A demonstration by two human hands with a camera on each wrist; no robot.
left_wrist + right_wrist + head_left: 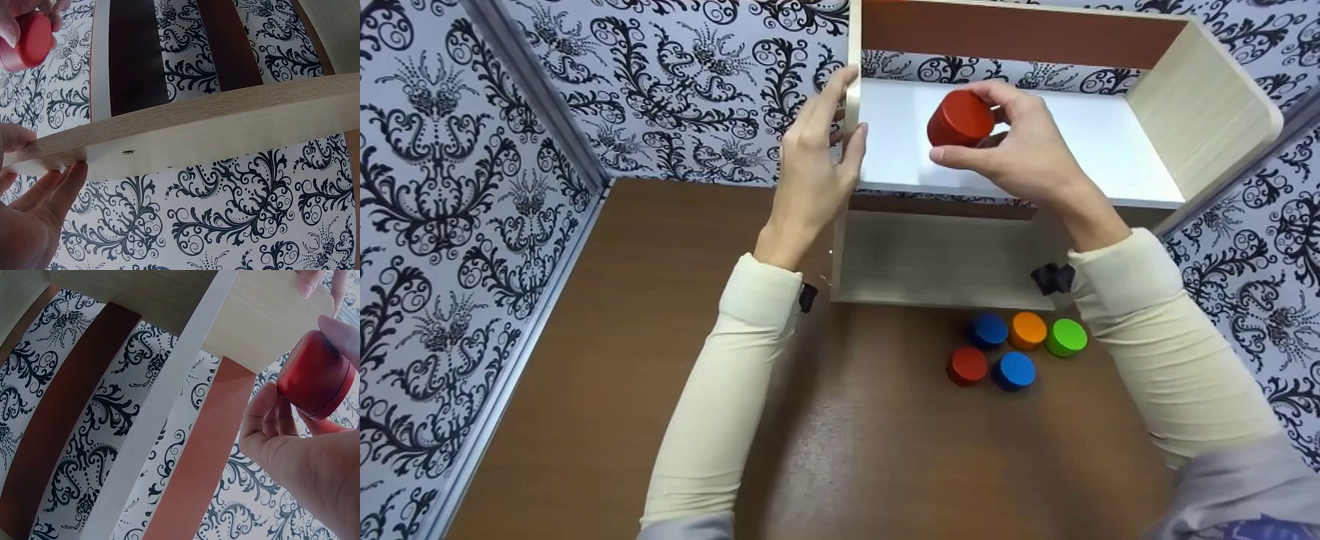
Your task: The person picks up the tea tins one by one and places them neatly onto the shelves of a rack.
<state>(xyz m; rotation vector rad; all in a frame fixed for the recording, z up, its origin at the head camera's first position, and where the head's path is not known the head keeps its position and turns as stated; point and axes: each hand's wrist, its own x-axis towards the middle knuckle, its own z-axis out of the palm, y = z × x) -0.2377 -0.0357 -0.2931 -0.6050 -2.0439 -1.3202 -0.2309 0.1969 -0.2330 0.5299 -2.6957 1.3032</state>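
A small red round container (966,120) with a seam near one end is held in my right hand (1024,142). Thumb and fingers close around its sides, above the white shelf board (896,142). In the right wrist view the same red container (315,374) is tilted between thumb and fingertips. My left hand (814,150) grips the front edge of the shelf unit's left side panel (853,90), thumb on the inner side and fingers on the outer. The left wrist view shows these fingers against the pale wood panel (225,124).
Several round containers stand on the brown table (885,450) before the unit: dark blue (988,331), orange (1027,330), green (1066,337), red (967,366) and lighter blue (1015,371). The right side panel (1200,112) bounds the shelf. Patterned walls (697,90) surround the table.
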